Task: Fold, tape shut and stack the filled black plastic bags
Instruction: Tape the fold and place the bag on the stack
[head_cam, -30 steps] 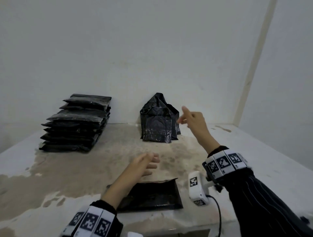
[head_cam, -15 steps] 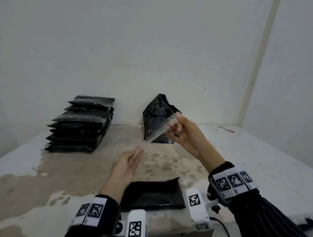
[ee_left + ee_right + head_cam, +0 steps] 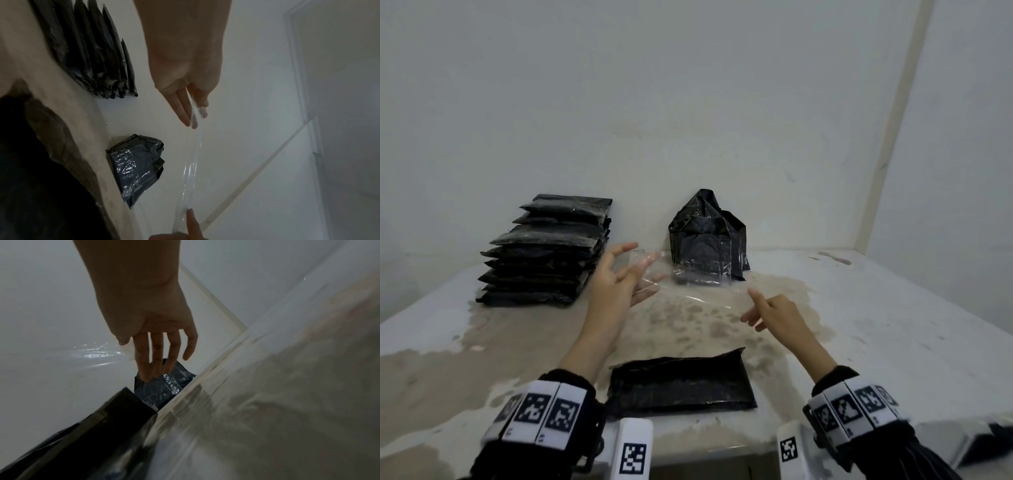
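Note:
A folded black bag (image 3: pixel 681 383) lies flat at the table's near edge, below and between my hands. Above it a strip of clear tape (image 3: pixel 695 284) stretches level between them. My left hand (image 3: pixel 633 263) pinches the tape's left end between thumb and nearly straight fingers (image 3: pixel 183 112); the tape (image 3: pixel 191 162) runs away from them. My right hand (image 3: pixel 751 308) holds the right end between thumb and forefinger (image 3: pixel 141 356), its other fingers spread; the tape (image 3: pixel 98 353) glints beside the thumb. Neither hand touches the bag.
A tall stack of flat black bags (image 3: pixel 548 253) stands at the back left of the stained white table (image 3: pixel 876 325). A cluster of upright filled black bags (image 3: pixel 709 240) leans on the back wall (image 3: pixel 688 102) at the centre.
My right hand came back from the upright bags with a tape strip and dropped lower. The left hand rose from over the folded bag and took the strip's other end; it now spans both hands.

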